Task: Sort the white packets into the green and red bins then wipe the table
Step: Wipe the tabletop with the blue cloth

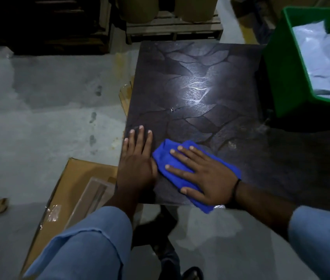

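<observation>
- While the right hand [202, 174] presses flat on a crumpled bright blue cloth [163, 158], its fingers lie straight and spread apart across the fabric, not curled round it.
- The blue cloth sits on the near left part of a dark brown square table top with a wavy grain pattern [200, 87]. One corner of the cloth hangs just past the near edge.
- The left hand [137, 158] rests palm down by the table's near left edge, fingers straight and close together, its thumb side touching the cloth.
- A green plastic bin [281, 81] stands just beside the table's right side, with white plastic packets [326, 57] heaped inside it.
- A flat brown cardboard box [73, 178] lies on the grey concrete floor [38, 118] left of the table.
- Both forearms wear light blue sleeves [91, 239], and a thin black band [236, 188] circles the right wrist.
</observation>
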Demonstrator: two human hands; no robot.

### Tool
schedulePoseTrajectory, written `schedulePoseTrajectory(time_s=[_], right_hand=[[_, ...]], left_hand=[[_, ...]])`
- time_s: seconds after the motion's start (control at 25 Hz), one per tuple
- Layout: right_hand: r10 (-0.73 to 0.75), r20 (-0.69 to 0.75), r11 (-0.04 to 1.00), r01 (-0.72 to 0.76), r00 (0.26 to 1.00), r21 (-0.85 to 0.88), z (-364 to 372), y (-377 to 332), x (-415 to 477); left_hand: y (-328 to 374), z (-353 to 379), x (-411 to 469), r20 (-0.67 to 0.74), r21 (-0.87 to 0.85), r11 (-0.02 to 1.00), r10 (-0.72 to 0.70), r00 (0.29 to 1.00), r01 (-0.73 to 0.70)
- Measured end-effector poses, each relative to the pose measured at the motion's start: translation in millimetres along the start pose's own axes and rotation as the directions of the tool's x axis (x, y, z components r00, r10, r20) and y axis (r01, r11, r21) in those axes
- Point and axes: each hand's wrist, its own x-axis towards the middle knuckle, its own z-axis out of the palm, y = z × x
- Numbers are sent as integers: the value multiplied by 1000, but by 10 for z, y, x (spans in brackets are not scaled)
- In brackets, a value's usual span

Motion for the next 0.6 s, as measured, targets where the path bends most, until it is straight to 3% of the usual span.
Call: schedulePoseTrajectory(time_s=[0.04,0.08,0.12,0.16,0.2,0.24,0.28,0.32,0.36,0.4,0.44,0.48,0.52,0.56,0.6], right_hand=[[-33,3,999,33,999,-21,-8,186,-102],[55,-17,998,-56,998,-41,9,398,-157],[241,-81,969,-244,967,-29,13,631,-150],[475,-152,878,-477,867,22,-5,788,-110],[667,-192,741,-668,720,67,11,796,-31],[761,-199,641,-762,617,87,65,676,83],[756,-199,648,-757,624,85,108,458,179],[647,-178,760,-647,742,62,140,205,190],[443,-134,896,-444,887,23,152,10,116],[213,-65,977,-214,975,-15,125,-41,-3],[60,-35,998,-61,998,-28,69,75,-92],[58,-36,997,-59,998,-39,55,253,-132],[203,-70,978,-206,977,-34,59,440,-115],[451,-129,891,-454,883,8,41,601,-63],[661,-163,747,-663,733,47,23,646,20]], left_hand=[[3,5,-5,-13,3,1000,7,1000,-6],[11,12,-24,-30,2,1000,12,999,-12],[13,19,-33,-53,-1,1000,17,998,-17],[17,23,-33,-76,-5,1000,19,997,-19],[21,29,-35,-96,-7,1000,18,995,-19],[11,40,-36,-104,-8,1000,16,994,-17],[-2,53,-36,-105,-11,1000,14,994,-15],[-3,63,-39,-104,-16,1000,16,994,-18],[2,68,-38,-108,-20,1000,21,994,-23],[6,63,-39,-115,-21,1000,21,993,-23],[5,54,-39,-118,-19,1000,18,993,-20],[8,51,-37,-112,-16,1000,18,994,-20],[7,49,-36,-100,-14,1000,18,995,-19],[7,47,-40,-85,-14,1000,14,996,-15],[6,51,-44,-76,-14,1000,8,997,-9]])
